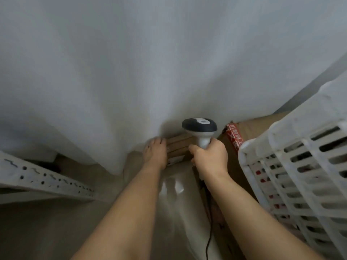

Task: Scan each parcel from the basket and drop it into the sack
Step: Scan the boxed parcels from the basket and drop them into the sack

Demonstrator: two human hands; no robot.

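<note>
A small brown cardboard parcel (pixel 178 148) with a white label on its near side sits between my hands, low in the middle of the view. My left hand (pixel 155 154) holds its left side, fingers curled over the far edge. My right hand (pixel 209 156) grips the white handle of a barcode scanner (pixel 200 128), whose dark head is just above the parcel. The scanner's black cable (pixel 208 239) hangs down towards me. The white slatted plastic basket (pixel 293 166) stands at the right, with red and dark items showing through its slots.
A white wall (pixel 169 53) fills the top of the view. A brown box with red printed tape (pixel 234 136) lies behind the basket. A perforated metal shelf rail (pixel 47 181) runs along the left. A pale glossy surface (pixel 174 186) lies below my hands.
</note>
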